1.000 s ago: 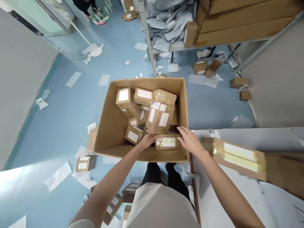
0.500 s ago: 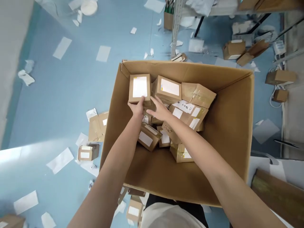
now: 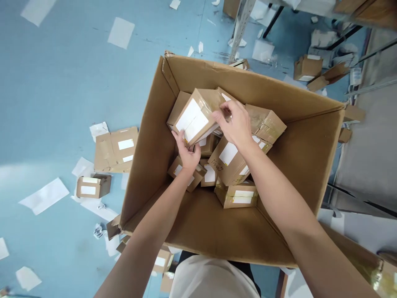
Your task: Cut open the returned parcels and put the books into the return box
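Observation:
A small cardboard box [image 3: 214, 101] with a white label is tilted up between my two hands, inside a large open carton [image 3: 198, 231]. My left hand [image 3: 187, 155] has its thumb on the label and its fingers under the box's lower corner. At the box's right end, my right hand [image 3: 235, 124] grips the edge with bent fingers and thumb. Around it lie several more small taped boxes; one with handwriting [image 3: 229, 163] sits below my right hand, another [image 3: 180, 108] stands in the back left corner. The held box hides part of the pile.
Outside the carton, a flattened cardboard piece [image 3: 113, 153] and a small box [image 3: 93, 186] lie on the blue floor [image 3: 62, 103] among scattered paper sheets. A metal rack post [image 3: 242, 31] rises behind the carton. More boxes [image 3: 307, 66] lie at the back right.
The labelled box has been raised and tilted, turning its label to the left. My right hand has moved right and up onto its edge. The view has shifted and turned slightly.

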The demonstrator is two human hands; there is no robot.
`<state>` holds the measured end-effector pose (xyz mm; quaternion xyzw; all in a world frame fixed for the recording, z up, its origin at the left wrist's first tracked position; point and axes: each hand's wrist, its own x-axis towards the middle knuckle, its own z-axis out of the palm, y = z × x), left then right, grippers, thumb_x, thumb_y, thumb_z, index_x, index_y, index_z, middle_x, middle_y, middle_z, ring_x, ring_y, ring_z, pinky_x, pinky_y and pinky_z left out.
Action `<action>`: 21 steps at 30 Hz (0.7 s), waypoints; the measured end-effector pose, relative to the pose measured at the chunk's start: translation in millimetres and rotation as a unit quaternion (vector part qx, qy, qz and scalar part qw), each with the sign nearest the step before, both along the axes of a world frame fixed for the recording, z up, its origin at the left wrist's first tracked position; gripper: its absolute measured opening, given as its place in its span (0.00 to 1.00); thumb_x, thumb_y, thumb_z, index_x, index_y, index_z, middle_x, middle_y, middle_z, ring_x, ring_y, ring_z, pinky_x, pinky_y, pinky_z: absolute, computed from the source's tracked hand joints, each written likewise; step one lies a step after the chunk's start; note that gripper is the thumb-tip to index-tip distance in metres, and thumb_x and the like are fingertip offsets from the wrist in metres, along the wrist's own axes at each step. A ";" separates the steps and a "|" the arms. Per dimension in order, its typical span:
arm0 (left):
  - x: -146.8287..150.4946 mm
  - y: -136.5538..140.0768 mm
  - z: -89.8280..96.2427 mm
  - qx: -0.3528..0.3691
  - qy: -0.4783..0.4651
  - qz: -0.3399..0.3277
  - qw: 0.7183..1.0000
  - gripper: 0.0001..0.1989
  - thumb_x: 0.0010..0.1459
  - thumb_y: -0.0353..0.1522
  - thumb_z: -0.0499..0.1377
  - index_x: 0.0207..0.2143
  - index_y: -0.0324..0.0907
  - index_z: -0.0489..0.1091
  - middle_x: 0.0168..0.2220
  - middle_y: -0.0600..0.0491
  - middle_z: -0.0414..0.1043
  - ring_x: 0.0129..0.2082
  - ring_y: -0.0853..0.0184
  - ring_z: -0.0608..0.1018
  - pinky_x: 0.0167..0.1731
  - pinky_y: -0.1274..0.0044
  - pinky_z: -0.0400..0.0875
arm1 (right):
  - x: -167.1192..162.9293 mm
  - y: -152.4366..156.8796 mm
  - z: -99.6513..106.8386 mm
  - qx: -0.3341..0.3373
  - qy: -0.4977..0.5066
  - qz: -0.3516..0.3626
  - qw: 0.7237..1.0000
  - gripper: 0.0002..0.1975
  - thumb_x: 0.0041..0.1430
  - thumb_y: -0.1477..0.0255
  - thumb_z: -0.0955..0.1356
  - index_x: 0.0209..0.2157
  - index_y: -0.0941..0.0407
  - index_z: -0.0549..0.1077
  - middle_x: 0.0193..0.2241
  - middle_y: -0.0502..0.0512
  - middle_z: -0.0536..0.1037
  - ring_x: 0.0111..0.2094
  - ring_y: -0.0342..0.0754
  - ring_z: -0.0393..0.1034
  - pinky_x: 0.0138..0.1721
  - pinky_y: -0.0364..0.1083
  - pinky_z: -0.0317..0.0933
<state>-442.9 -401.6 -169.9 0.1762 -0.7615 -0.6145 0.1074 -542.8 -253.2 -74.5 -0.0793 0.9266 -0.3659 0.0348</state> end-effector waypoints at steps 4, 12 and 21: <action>1.0 2.3 0.2 0.147 0.023 0.036 0.988 0.38 0.51 0.35 0.58 0.62 0.47 0.46 0.63 0.45 0.51 0.62 0.59 0.59 0.56 0.69 0.61 | 29.5 11.6 -10.3 -0.002 -0.009 -0.087 0.996 0.31 0.57 0.47 0.59 0.53 0.55 0.61 0.51 0.63 0.65 0.55 0.62 0.59 0.55 0.64 0.51; 33.0 16.9 80.8 0.101 0.022 -0.091 0.990 0.29 0.52 0.38 0.60 0.57 0.44 0.61 0.58 0.49 0.63 0.58 0.59 0.66 0.57 0.68 0.60 | 116.8 53.2 4.6 -0.157 -0.107 -0.180 0.965 0.33 0.54 0.49 0.64 0.56 0.52 0.61 0.49 0.59 0.71 0.54 0.56 0.62 0.55 0.57 0.56; 196.9 122.2 249.5 0.077 0.090 -0.305 0.945 0.30 0.52 0.40 0.61 0.57 0.49 0.61 0.57 0.50 0.64 0.57 0.56 0.66 0.57 0.66 0.63 | 383.6 189.9 180.8 -0.143 0.034 -0.314 0.938 0.25 0.61 0.58 0.61 0.58 0.49 0.61 0.50 0.58 0.68 0.51 0.54 0.64 0.51 0.55 0.62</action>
